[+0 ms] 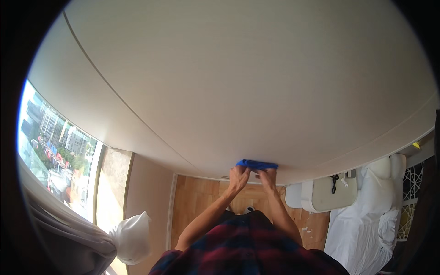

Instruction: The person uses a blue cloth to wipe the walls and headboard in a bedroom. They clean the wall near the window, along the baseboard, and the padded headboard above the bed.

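Observation:
Both my hands grip a folded blue cloth (257, 164) in front of a broad pale wall (254, 86). My left hand (239, 178) has the cloth's left end, fingers curled beneath it. At the other end, my right hand (268, 177) pinches the lower edge with thumb and fingers. The cloth is close to the wall's surface; whether it touches cannot be told. A dark vertical seam (113, 92) runs down the wall to the left of my hands.
Left are a bright window (58, 147), a stone sill (115, 172) and a gathered grey curtain (68, 227) beside a white bundle (134, 237). Right are a white nightstand (330, 196) holding a black cable (333, 184), and a bed with white bedding (364, 220). White scraps lie on the wooden floor (192, 199).

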Motion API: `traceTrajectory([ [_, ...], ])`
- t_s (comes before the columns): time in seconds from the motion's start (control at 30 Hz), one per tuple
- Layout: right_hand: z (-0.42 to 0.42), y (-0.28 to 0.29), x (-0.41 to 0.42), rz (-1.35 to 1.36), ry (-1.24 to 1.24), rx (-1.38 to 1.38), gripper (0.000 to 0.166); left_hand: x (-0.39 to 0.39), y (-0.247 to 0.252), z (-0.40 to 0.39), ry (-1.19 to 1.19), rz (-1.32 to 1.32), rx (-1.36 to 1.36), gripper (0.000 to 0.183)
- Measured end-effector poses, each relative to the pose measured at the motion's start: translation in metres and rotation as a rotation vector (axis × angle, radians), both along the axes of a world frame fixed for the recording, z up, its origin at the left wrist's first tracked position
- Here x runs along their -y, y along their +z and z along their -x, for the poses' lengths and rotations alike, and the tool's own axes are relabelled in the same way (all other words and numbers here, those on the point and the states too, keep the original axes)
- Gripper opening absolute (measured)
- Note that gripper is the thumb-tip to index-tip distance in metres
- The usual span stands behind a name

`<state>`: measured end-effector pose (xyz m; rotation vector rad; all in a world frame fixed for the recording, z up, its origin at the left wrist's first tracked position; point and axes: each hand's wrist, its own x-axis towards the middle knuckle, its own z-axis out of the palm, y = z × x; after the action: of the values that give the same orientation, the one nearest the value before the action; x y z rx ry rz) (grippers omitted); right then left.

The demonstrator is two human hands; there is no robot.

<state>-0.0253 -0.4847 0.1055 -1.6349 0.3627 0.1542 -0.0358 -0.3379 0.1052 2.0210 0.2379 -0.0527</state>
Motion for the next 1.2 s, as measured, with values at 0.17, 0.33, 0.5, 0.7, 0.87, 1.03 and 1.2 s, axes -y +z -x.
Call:
traceTrajectory([
  [0.17,0.004,0.111,-0.025,-0.067,0.063,0.269,0.018,-0.020,0.106,0.004,0.063,0.150,0.324,0.028],
  [0.33,-0.004,0.089,-0.091,-0.017,0.100,0.322,0.014,-0.070,0.071,0.004,0.233,0.309,0.391,0.027],
  [0.5,-0.001,-0.006,-0.079,0.111,0.082,0.025,0.017,-0.063,0.009,0.012,0.254,0.115,0.047,0.030],
  [0.7,0.013,0.100,-0.072,-0.103,-0.037,0.306,0.014,-0.049,0.090,0.013,0.154,0.058,0.355,0.028],
  [0.87,-0.001,0.102,-0.138,-0.195,0.124,0.322,0.012,-0.101,0.096,0.007,0.421,0.200,0.430,0.025],
  [1.03,-0.003,0.013,-0.159,-0.076,0.154,0.062,0.019,-0.116,0.010,0.010,0.534,0.120,0.104,0.034],
  [1.2,0.006,0.030,-0.137,-0.147,0.099,0.150,0.020,-0.098,0.023,0.012,0.337,0.016,0.075,0.023],
])
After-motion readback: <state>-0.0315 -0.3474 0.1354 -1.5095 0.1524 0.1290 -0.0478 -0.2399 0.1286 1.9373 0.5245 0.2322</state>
